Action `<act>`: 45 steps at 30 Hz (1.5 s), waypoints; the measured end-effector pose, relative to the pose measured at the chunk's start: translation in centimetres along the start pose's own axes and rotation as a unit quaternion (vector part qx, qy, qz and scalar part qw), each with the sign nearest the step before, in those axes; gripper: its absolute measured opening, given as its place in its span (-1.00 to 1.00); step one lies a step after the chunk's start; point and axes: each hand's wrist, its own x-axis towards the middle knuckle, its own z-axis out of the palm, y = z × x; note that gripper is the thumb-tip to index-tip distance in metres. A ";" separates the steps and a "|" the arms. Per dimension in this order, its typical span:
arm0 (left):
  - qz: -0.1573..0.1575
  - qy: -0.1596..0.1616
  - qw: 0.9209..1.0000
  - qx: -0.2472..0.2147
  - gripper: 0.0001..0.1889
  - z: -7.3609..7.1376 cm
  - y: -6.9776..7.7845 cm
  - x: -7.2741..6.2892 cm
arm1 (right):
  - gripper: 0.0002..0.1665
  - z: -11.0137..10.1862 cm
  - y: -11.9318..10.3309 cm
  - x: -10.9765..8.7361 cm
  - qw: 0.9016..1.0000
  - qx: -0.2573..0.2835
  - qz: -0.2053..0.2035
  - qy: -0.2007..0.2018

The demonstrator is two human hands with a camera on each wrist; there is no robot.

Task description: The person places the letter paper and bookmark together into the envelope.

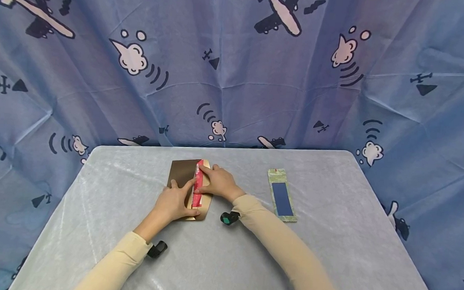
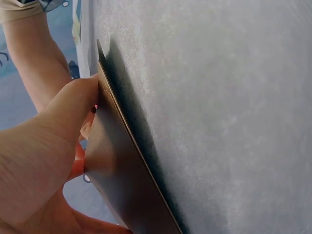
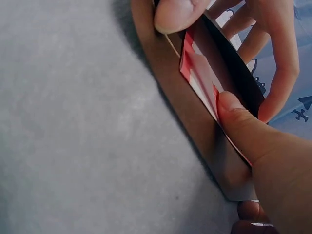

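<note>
Blue-violet curtain [image 1: 235, 96] fills the background, printed with planes and clouds, hanging behind the tabletop's back edge.

Tabletop [image 1: 224, 268]: pale grey, slightly mottled, back corners rounded.

Two cream sleeves, left [image 1: 115, 262] and right [image 1: 289, 255], reach in over the near edge.

Brown folder [image 1: 182, 171]: close to the back edge, left of the tabletop's middle. Brown outside, cream showing along a fold. Right wrist view: gaps open along one side. Left wrist view: a dark shadow runs along its lower edge on the grey surface.

Left hand [image 1: 172, 202]: thumb apart from the fingers, gripping the folder between them; thumb at the side toward the near edge, fingers reaching across the brown face.

Right hand [image 1: 219, 183]: comes in from the folder's right side. Thumb and forefinger pinch a red packet; thumb pad laid on it in the right wrist view. Remaining fingers partly hidden, cannot tell their spacing.

Green packet [image 1: 274, 177]: right of the tabletop's middle, nearer the back edge than the near one, lying flat and a little slanted, well apart from the folder. Dark blue panel [image 1: 282, 199] on its face.

Red packet [image 1: 197, 199]: narrow, red with white, lengthwise in the folder's opening.

Black wrist devices, one per cuff: left [image 1: 157, 249], right [image 1: 229, 218].
</note>
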 end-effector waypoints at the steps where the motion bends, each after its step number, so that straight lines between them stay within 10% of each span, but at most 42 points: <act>1: 0.000 0.000 1.000 0.000 0.10 0.0 0.0 0.0 | 0.15 0.0 0.1 0.0 1.000 0.004 -0.001 -0.002; 10: 0.001 0.003 1.000 -0.004 0.10 -0.1 0.2 -0.1 | 0.11 -0.5 1.1 -0.5 0.997 0.069 -0.025 -0.007; 45: -0.003 0.005 1.000 0.002 0.09 0.1 -0.1 0.0 | 0.24 0.6 0.2 0.3 1.000 -0.013 -0.002 0.007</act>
